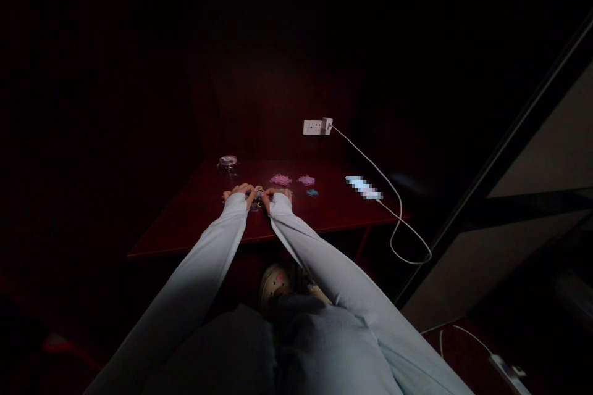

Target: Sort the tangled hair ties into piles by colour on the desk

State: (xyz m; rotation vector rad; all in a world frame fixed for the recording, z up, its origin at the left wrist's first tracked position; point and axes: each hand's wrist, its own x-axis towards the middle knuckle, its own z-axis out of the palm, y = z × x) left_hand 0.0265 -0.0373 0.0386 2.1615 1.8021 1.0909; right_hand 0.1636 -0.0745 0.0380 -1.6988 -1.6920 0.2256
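Note:
My left hand (241, 191) and my right hand (277, 194) rest close together on the dark red table. Their fingers are bent and pinched towards each other, over a small pile of mixed dark, yellow and pale bits (259, 204). Whatever the fingertips hold is too small to make out. Just beyond my right hand lies a pink heap (280, 179) of thin, stringy pieces that look like small rubber bands. To its right are a similar purple heap (306, 180) and a smaller blue heap (312, 193).
A clear round container with a lid (228, 162) stands at the table's back left. On the right, a phone-like blurred object (364, 187) lies joined by a white cable (399, 197) to a wall socket (313, 128). The table's front edge (185, 249) runs beneath my forearms.

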